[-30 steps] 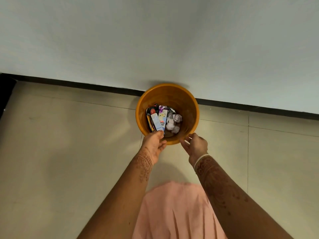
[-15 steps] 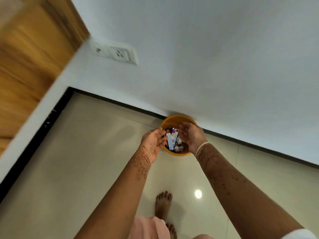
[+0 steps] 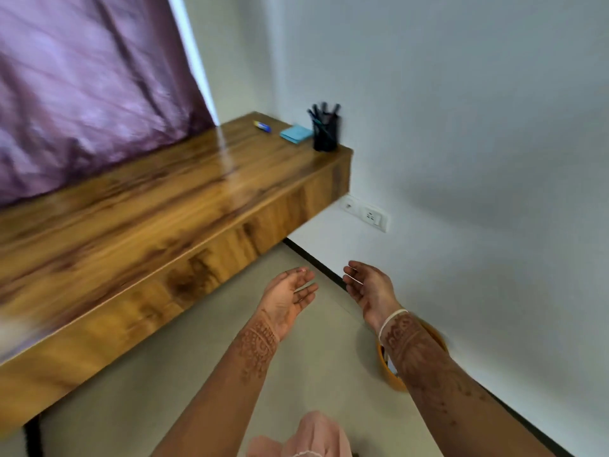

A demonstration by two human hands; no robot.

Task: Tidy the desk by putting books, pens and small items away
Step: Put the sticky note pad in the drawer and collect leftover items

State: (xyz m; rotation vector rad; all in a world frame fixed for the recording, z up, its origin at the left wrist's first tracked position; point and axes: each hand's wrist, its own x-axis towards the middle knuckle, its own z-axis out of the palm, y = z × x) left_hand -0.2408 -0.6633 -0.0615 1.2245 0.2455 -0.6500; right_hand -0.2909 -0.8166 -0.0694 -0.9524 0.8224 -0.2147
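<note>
We are holding our left hand (image 3: 290,298) and right hand (image 3: 369,288) spread open and empty. The orange bin (image 3: 390,379) is sitting on the floor (image 3: 184,374) behind our right arm (image 3: 438,384) (we could be knocking it over if we are turning too fast). On the desk (image 3: 164,199) we are counting one pen cup (image 3: 325,133), one blue notepad (image 3: 296,132), one small blurry thing (image 3: 262,126)

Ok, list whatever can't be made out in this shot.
Head view, orange bin: mostly hidden behind the right forearm; contents not readable.
Head view, pens in the black holder: motion-blurred, count unclear.
Head view, small blue-and-yellow item on the desk: too small and blurred to identify.
</note>
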